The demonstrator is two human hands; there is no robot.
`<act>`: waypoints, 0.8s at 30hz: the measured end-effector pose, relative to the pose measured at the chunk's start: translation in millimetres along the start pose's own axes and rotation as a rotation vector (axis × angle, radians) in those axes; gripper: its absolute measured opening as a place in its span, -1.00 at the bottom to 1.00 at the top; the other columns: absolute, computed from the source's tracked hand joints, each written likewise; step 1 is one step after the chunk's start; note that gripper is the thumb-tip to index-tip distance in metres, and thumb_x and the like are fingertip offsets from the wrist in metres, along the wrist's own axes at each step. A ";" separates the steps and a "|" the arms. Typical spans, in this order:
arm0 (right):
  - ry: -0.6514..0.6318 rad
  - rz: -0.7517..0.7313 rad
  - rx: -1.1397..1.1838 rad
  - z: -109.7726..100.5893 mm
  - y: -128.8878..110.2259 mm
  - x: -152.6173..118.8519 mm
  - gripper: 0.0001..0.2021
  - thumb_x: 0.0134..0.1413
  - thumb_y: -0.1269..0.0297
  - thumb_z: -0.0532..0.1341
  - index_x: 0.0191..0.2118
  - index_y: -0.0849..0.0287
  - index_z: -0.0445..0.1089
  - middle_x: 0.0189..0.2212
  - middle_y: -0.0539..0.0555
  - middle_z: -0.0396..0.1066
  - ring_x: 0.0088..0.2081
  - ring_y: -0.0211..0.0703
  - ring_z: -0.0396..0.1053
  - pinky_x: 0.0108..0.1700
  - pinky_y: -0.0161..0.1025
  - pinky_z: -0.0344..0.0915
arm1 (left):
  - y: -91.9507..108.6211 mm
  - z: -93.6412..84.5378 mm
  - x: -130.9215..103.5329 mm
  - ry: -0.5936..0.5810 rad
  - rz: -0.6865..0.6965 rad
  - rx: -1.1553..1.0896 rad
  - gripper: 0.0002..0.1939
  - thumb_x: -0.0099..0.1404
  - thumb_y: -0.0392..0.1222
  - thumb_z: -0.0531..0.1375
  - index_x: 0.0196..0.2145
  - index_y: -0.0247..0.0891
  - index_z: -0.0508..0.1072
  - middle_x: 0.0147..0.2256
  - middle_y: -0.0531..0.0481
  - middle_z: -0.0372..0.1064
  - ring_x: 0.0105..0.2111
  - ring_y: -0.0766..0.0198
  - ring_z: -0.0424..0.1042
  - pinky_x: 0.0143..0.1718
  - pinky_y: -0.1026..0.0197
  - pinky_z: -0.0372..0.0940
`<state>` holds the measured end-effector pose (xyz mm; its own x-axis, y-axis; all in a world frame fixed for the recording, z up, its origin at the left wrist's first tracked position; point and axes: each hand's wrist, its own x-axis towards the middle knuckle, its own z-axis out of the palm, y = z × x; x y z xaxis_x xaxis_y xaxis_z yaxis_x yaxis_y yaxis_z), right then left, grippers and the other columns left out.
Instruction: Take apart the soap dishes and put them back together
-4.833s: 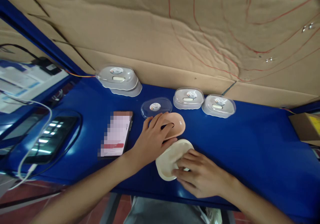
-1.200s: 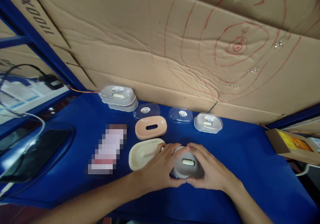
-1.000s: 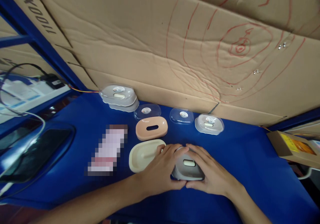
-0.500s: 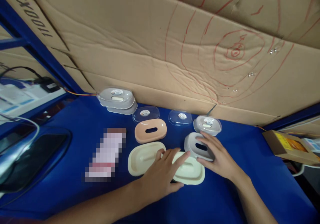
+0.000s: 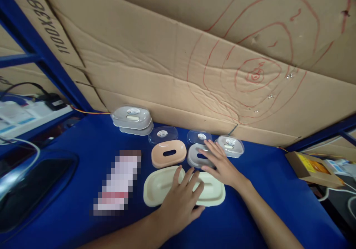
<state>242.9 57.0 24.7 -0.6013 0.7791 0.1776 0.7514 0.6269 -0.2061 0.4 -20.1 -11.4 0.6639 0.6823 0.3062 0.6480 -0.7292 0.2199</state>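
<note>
Below frame centre, the grey dish (image 5: 194, 157) is overlapped by the right hand (image 5: 223, 164), grip unclear; lower, cream trays (image 5: 156, 186) by the splayed left hand (image 5: 180, 197).

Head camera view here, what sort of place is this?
Likely a workbench, perhaps in a workshop: a flat blue tabletop against a brown cardboard sheet with drawn red rings, holding a grey slotted oval plastic dish and two cream oval plastic trays.
</note>
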 end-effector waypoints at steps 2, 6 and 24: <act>0.064 0.108 -0.041 -5.2 16.8 -10.9 -0.46 0.49 0.03 0.06 0.48 -0.09 0.11 0.55 0.13 -0.12 0.55 0.14 -0.14 0.49 0.33 -0.09 | -2.0 1.0 0.7 0.024 -0.045 0.006 -0.44 0.40 0.23 0.24 0.19 -0.17 0.46 0.22 -0.24 0.42 0.26 -0.23 0.28 0.35 -0.46 -0.09; 0.155 0.339 -0.179 -12.4 56.0 -49.5 -0.39 0.46 -0.04 0.07 0.51 -0.09 0.01 0.51 0.21 0.01 0.52 0.25 -0.06 0.42 0.44 -0.06 | -2.9 2.8 0.6 0.060 -0.053 0.033 -0.43 0.45 0.19 0.19 0.26 -0.14 0.42 0.24 -0.26 0.42 0.24 -0.22 0.33 0.34 -0.45 -0.08; 0.086 0.180 0.480 -44.9 -12.3 -76.7 -0.08 0.08 -0.08 0.46 0.44 -0.06 0.02 0.39 0.24 0.16 0.39 0.20 0.22 0.39 0.12 0.23 | 10.3 -19.7 -2.8 0.000 -0.198 -0.947 0.24 0.18 -0.10 0.49 0.49 0.05 -0.31 0.36 -0.27 0.22 0.20 -0.04 0.45 0.19 -0.09 0.43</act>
<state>291.9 -10.9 56.8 -0.4343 0.8839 0.1732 0.6194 0.4327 -0.6551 -2.1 -30.5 8.2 0.5749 0.7974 0.1833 0.1783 -0.3408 0.9231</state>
